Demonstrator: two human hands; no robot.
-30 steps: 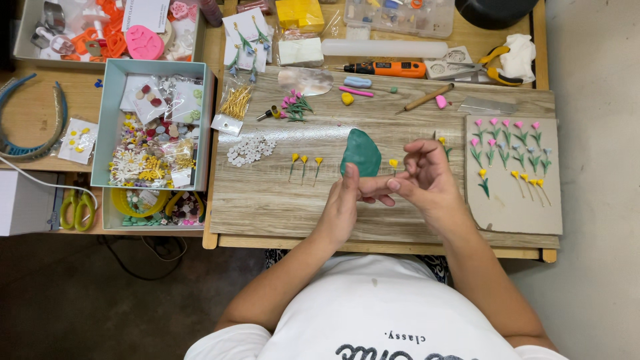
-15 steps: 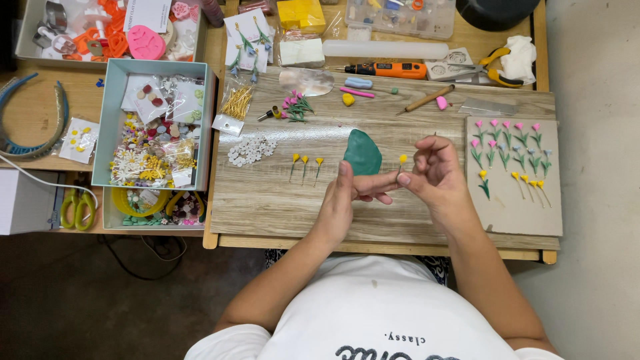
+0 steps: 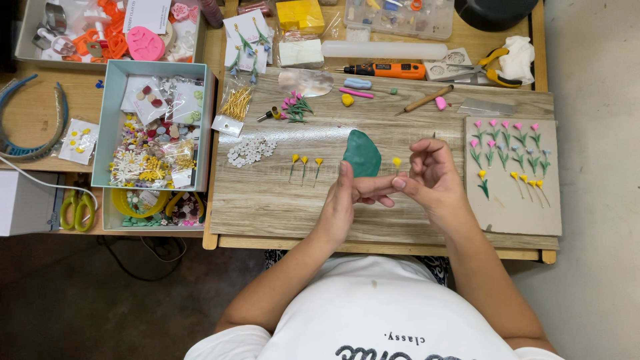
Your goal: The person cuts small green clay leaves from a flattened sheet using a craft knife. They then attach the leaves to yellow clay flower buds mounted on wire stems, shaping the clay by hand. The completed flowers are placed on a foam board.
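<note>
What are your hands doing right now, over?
Left hand and right hand touching at fingertips, pinching something too small to tell. Green clay slab just behind them. Tiny yellow flower beside right hand. Nothing in the way.

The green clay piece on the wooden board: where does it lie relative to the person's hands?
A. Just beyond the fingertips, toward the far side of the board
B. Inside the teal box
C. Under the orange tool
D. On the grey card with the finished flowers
A: the green clay piece lies on the wooden board just past the left hand and right hand.
</note>
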